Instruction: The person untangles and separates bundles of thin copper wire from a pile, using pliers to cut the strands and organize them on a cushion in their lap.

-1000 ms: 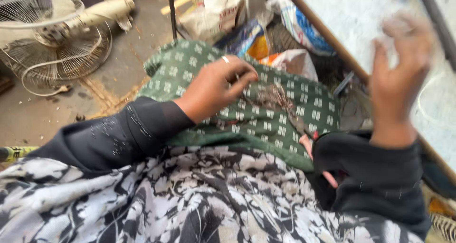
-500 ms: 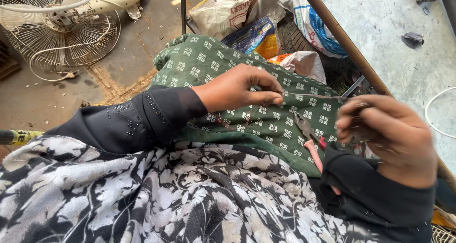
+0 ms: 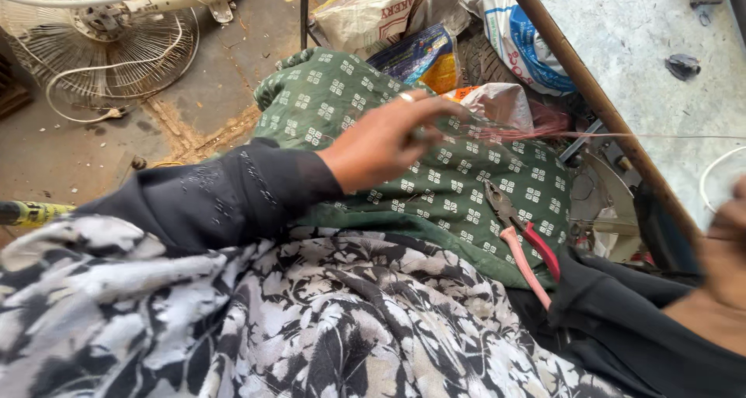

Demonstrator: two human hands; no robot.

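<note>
A green lap cloth (image 3: 466,180) carries small white square motifs; the metal pliers (image 3: 522,242) have red and pink handles (one each); the draped fabric (image 3: 272,320) is black-and-white floral.

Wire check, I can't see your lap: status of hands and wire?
Left hand pinching thin wire, pulled taut. Right hand blurred at frame edge. Pliers loose on lap.

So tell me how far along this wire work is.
In hand: the left hand pinches a thin reddish copper wire drawn taut toward the blurred right hand. Done: nothing finished shows. Left: the red-handled pliers lie unused on the green patterned cloth across the lap.
</note>
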